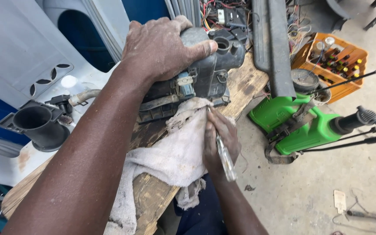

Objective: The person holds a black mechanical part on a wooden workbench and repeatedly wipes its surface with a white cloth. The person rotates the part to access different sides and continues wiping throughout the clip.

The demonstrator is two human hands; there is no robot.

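Our left hand clamps the housing (rigid, probably light) from twelve o'clock; our right hand pinches a screwdriver.

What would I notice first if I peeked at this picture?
In the middle, the left hand presses down on a black plastic engine part on a wooden bench. Just below, the right hand holds a clear-handled screwdriver against a dirty white rag. A bright green jug sits on the floor at right.

Bright, even daylight; sharp focus
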